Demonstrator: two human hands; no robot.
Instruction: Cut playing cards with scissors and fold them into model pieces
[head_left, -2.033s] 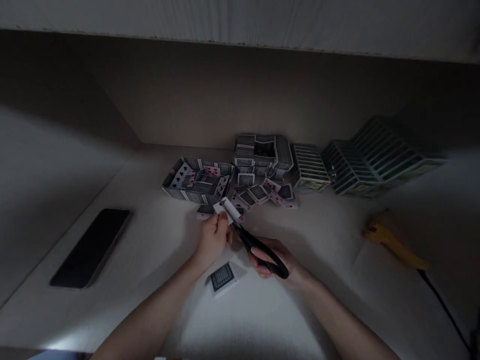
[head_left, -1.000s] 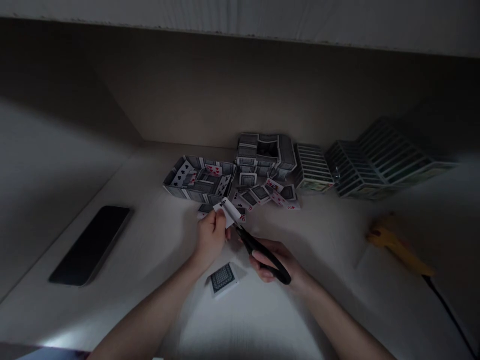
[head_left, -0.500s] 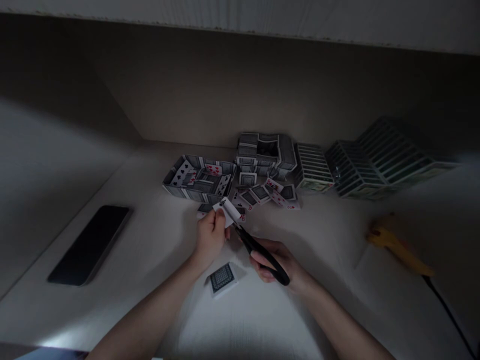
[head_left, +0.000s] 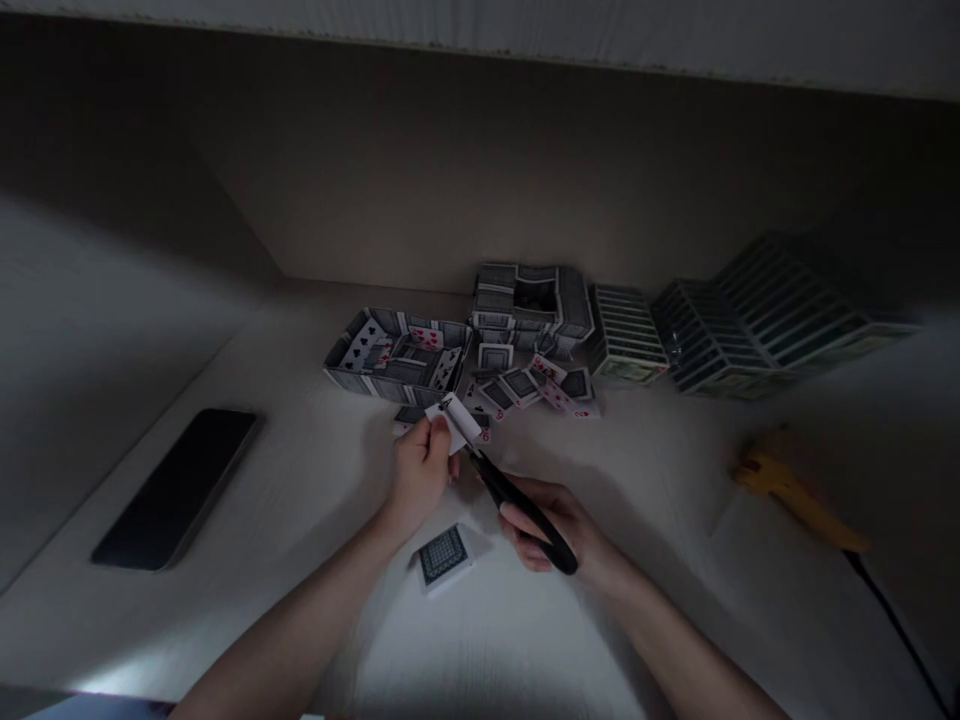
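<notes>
My left hand (head_left: 424,462) pinches a white playing card (head_left: 459,420) with a black mark near its top. Black-handled scissors (head_left: 529,512) are gripped in my right hand (head_left: 556,525), their blades lying across the card. Below my hands rests a stack of playing cards (head_left: 444,558), its patterned back facing up. Just beyond the held card, several loose playing cards (head_left: 519,385) lie scattered, some face up and some face down. An open box built of playing cards (head_left: 382,382) stands behind my left hand.
A larger card-built structure (head_left: 499,290) with a top opening stands by the back wall. Slatted card stacks (head_left: 630,325) continue rightward. At left lies a black smartphone (head_left: 176,490). On the right is a yellow glue gun (head_left: 799,495) with a black cord. A shelf edge (head_left: 480,45) overhangs.
Hardly anything differs. The scissor handles have shifted very slightly, and the fingers of my right hand look a little more closed. The card stays in my left hand.
</notes>
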